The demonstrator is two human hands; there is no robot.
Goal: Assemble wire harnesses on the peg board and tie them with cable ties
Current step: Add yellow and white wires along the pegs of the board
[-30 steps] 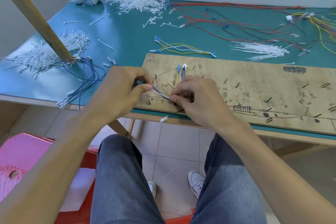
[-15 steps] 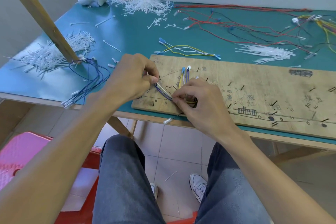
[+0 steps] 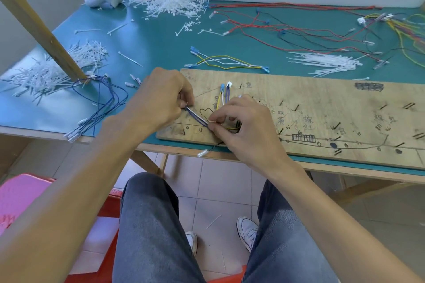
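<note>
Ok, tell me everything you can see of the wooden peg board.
The peg board is a long sheet of pale, worn plywood lying on the teal table by its near edge. Dark nails stick up among pen lines and scribbles. The left hand and right hand pinch a wire bundle over its left end.

A thin blue, white and purple wire bundle [image 3: 197, 118] runs taut and slanted between the pinching fingers of the left hand [image 3: 161, 99] and right hand [image 3: 249, 132], low over the scribbled wooden peg board [image 3: 322, 108]. Just beyond the right fingers, strands rise to blue and white connectors [image 3: 225, 86]. White cable ties [image 3: 326, 63] lie well beyond.
</note>
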